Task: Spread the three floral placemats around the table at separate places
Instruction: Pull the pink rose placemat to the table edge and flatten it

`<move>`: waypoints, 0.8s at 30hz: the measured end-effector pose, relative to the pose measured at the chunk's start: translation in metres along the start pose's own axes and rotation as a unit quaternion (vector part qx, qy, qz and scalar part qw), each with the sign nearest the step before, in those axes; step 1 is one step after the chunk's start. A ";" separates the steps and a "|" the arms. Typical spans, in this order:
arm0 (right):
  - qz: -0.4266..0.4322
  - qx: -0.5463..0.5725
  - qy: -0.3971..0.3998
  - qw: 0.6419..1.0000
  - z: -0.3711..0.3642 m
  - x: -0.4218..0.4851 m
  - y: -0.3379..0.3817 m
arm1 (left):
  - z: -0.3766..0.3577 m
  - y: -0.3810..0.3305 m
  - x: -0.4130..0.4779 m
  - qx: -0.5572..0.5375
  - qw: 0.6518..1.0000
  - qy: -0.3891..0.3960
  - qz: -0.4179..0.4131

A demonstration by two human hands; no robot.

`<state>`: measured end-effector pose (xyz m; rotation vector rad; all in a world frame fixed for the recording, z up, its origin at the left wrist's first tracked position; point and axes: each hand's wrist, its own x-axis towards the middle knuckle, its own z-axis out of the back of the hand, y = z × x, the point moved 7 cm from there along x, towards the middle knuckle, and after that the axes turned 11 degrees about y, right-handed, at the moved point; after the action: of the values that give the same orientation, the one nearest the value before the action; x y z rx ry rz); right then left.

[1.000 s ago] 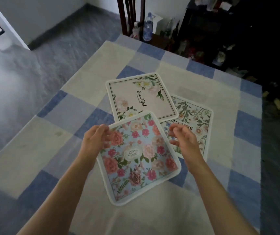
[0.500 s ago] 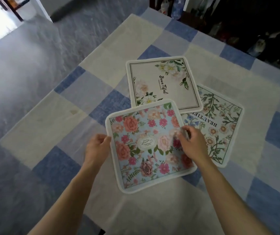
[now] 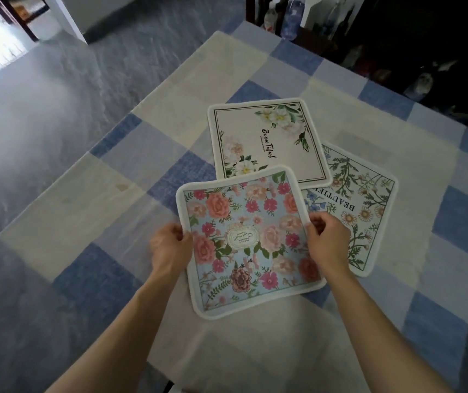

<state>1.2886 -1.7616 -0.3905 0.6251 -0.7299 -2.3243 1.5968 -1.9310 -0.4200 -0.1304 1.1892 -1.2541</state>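
Note:
Three floral placemats overlap in the middle of the table (image 3: 85, 211), which wears a blue and cream checked cloth. Nearest me is the blue placemat with pink roses (image 3: 244, 239). My left hand (image 3: 170, 245) grips its left edge and my right hand (image 3: 326, 242) grips its right edge. Its far corner lies over the white placemat with the word "Beautiful" (image 3: 267, 140). To the right, partly under both, lies the cream placemat with daisies and green stems (image 3: 369, 211).
A dark wooden chair (image 3: 261, 9) and plastic bottles (image 3: 291, 18) stand past the table's far edge. Dark clutter fills the far right. Grey floor lies to the left, with a bright doorway at the top left.
Both hands have gone from hovering over the blue placemat to gripping its left and right edges. The view has shifted toward the table.

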 end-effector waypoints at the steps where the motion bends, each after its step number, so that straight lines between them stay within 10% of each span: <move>1: -0.004 0.005 0.000 1.000 0.002 -0.002 -0.001 | 0.001 -0.004 -0.002 0.011 1.000 -0.001 -0.014; 24: -0.093 0.159 -0.172 0.968 0.031 -0.181 0.019 | 0.062 -0.087 -0.054 0.131 0.947 0.081 -0.281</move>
<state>1.4045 -1.6414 -0.3111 0.4411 -1.2712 -2.5445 1.5937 -1.9536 -0.3025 -0.1801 1.1483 -1.9466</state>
